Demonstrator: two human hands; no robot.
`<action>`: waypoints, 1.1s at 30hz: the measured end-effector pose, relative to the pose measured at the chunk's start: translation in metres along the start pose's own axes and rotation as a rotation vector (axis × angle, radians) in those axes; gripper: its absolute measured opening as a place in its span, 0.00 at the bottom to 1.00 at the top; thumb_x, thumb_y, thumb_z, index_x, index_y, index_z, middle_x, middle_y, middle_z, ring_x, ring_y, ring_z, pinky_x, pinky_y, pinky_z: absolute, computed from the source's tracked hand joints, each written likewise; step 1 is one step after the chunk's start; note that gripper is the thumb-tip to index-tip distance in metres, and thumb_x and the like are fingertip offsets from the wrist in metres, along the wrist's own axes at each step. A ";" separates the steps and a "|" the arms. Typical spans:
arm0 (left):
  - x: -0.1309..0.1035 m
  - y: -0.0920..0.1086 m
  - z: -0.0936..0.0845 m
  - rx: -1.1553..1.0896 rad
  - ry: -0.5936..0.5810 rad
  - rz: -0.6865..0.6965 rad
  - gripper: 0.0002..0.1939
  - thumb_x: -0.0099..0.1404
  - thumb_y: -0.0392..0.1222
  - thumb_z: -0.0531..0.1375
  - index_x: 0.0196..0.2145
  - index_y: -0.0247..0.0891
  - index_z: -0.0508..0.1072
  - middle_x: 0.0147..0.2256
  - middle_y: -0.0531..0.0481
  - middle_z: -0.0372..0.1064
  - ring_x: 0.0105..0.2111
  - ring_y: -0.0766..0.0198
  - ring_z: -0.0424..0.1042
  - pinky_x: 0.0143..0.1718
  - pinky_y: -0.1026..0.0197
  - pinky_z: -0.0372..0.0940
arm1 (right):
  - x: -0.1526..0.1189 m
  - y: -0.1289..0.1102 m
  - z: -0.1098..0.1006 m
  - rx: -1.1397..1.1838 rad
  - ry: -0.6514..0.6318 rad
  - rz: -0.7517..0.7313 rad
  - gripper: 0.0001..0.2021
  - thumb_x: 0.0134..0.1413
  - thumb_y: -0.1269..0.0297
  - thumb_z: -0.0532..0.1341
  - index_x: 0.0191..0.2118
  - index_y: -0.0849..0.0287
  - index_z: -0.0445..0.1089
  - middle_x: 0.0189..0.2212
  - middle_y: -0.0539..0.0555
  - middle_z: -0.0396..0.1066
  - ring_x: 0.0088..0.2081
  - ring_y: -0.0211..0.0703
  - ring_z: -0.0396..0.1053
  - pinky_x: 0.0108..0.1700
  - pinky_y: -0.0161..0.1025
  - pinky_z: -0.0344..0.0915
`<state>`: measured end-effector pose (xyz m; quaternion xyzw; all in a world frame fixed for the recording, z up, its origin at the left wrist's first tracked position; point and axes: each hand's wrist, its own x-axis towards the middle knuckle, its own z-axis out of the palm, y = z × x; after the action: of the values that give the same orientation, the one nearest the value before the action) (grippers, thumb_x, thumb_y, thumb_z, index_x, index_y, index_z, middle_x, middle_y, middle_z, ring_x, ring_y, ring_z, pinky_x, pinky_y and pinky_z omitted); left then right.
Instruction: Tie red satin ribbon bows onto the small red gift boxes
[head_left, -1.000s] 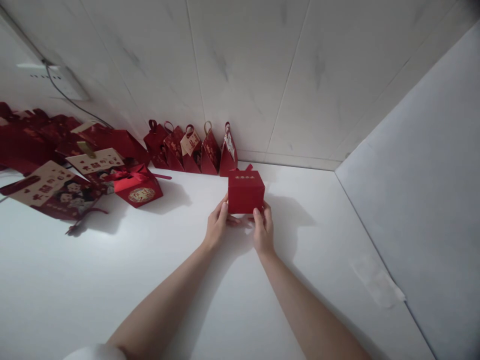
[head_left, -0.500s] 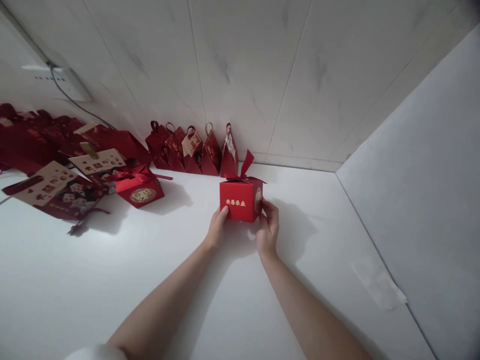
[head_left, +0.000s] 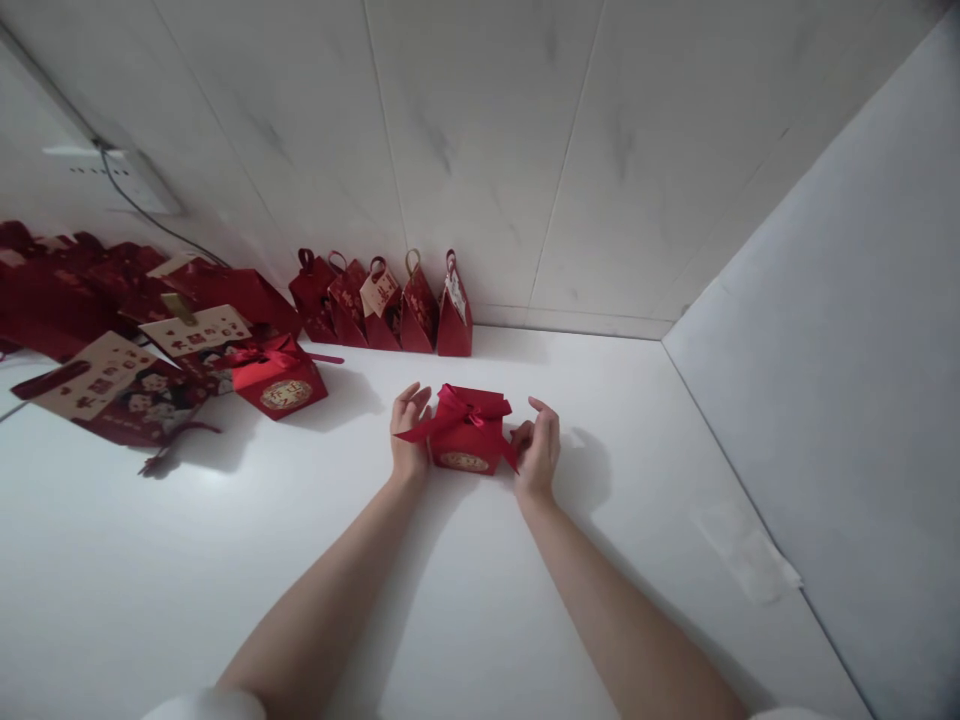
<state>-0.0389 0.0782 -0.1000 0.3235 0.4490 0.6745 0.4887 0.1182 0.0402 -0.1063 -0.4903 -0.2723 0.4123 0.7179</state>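
Observation:
A red gift box (head_left: 469, 440) with a red ribbon bow on top rests on the white table between my hands. A gold emblem shows low on the side towards me. My left hand (head_left: 409, 435) is at its left side, fingers apart and lightly bent, with a ribbon tail lying across it. At the right side is my right hand (head_left: 537, 447), its index finger raised and other fingers curled loosely near the other ribbon tail. Whether either hand presses on the box is hard to make out.
Several small red bags with loop handles (head_left: 380, 305) stand along the tiled wall. To the left are another red ribboned box (head_left: 281, 380), photo-printed bags (head_left: 112, 390) and more red packages. A white tissue-like piece (head_left: 746, 550) lies by the right panel.
The box has come down onto the table, nearer to me, and turned so that its gold emblem faces me instead of the lettered side. My hands have loosened their hold.

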 end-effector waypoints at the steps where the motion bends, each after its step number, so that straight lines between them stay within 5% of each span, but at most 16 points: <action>1: 0.004 0.000 -0.002 -0.060 -0.002 -0.032 0.18 0.62 0.52 0.60 0.46 0.43 0.72 0.49 0.43 0.72 0.54 0.55 0.69 0.54 0.54 0.64 | 0.001 0.001 0.000 0.009 -0.007 0.001 0.25 0.62 0.42 0.50 0.52 0.56 0.65 0.19 0.43 0.61 0.21 0.36 0.61 0.30 0.35 0.62; 5: 0.011 0.000 -0.001 -0.137 -0.024 -0.103 0.22 0.60 0.58 0.58 0.44 0.39 0.72 0.45 0.41 0.73 0.50 0.54 0.72 0.52 0.52 0.65 | 0.007 0.005 0.003 0.034 -0.076 0.009 0.27 0.60 0.41 0.52 0.55 0.55 0.65 0.46 0.55 0.73 0.46 0.43 0.71 0.47 0.41 0.66; 8: 0.010 0.004 0.003 -0.074 -0.067 -0.111 0.27 0.61 0.63 0.54 0.45 0.38 0.71 0.45 0.40 0.73 0.48 0.54 0.73 0.50 0.52 0.66 | 0.008 0.007 0.004 0.023 -0.216 0.019 0.31 0.62 0.40 0.48 0.61 0.56 0.62 0.52 0.58 0.72 0.50 0.46 0.71 0.50 0.45 0.66; 12: 0.016 0.028 -0.006 0.100 -0.123 -0.243 0.30 0.64 0.65 0.50 0.40 0.33 0.72 0.36 0.36 0.74 0.37 0.50 0.76 0.41 0.49 0.69 | 0.003 0.003 0.005 -0.066 -0.370 -0.030 0.27 0.60 0.41 0.51 0.49 0.58 0.72 0.43 0.56 0.77 0.44 0.46 0.73 0.46 0.43 0.68; 15: 0.024 0.061 -0.027 0.273 -0.126 -0.334 0.28 0.63 0.63 0.54 0.36 0.31 0.74 0.30 0.36 0.74 0.29 0.51 0.75 0.35 0.50 0.68 | -0.002 0.000 0.004 -0.139 -0.416 -0.044 0.22 0.57 0.43 0.57 0.42 0.59 0.74 0.23 0.49 0.75 0.27 0.41 0.71 0.33 0.38 0.68; 20: 0.016 0.138 -0.042 0.652 -0.076 -0.155 0.27 0.62 0.61 0.58 0.44 0.33 0.75 0.43 0.37 0.75 0.41 0.52 0.74 0.45 0.53 0.66 | -0.003 0.000 0.003 -0.198 -0.441 -0.027 0.22 0.59 0.45 0.54 0.40 0.60 0.71 0.16 0.46 0.69 0.18 0.37 0.65 0.24 0.33 0.64; 23: -0.006 0.186 -0.022 1.019 -0.404 -0.051 0.32 0.64 0.64 0.54 0.55 0.40 0.69 0.54 0.40 0.70 0.52 0.52 0.70 0.54 0.53 0.62 | -0.002 0.001 0.003 -0.221 -0.446 -0.023 0.19 0.59 0.48 0.55 0.37 0.59 0.72 0.18 0.48 0.70 0.19 0.36 0.65 0.24 0.33 0.64; 27: -0.044 0.226 0.011 1.423 -0.894 -0.190 0.38 0.59 0.66 0.58 0.64 0.50 0.61 0.61 0.45 0.63 0.58 0.49 0.65 0.53 0.54 0.63 | -0.002 0.002 0.001 -0.247 -0.460 -0.032 0.18 0.58 0.49 0.55 0.35 0.59 0.72 0.19 0.48 0.70 0.19 0.36 0.66 0.25 0.33 0.64; 31: -0.078 0.224 0.014 1.646 -1.263 -0.144 0.56 0.44 0.60 0.70 0.67 0.55 0.52 0.66 0.45 0.55 0.62 0.41 0.57 0.57 0.49 0.58 | -0.003 0.003 -0.002 -0.272 -0.472 -0.042 0.18 0.58 0.48 0.54 0.36 0.58 0.71 0.20 0.49 0.71 0.20 0.37 0.68 0.26 0.34 0.66; 33: -0.091 0.213 0.005 1.667 -1.347 -0.101 0.62 0.40 0.57 0.72 0.68 0.55 0.47 0.63 0.43 0.58 0.60 0.40 0.60 0.56 0.48 0.59 | -0.003 0.004 -0.002 -0.286 -0.479 -0.046 0.19 0.58 0.47 0.54 0.36 0.58 0.72 0.20 0.49 0.71 0.20 0.37 0.68 0.26 0.34 0.66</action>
<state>-0.0848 -0.0325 0.0982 0.8416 0.4186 -0.1830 0.2881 0.1174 0.0374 -0.1108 -0.4689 -0.5006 0.4576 0.5658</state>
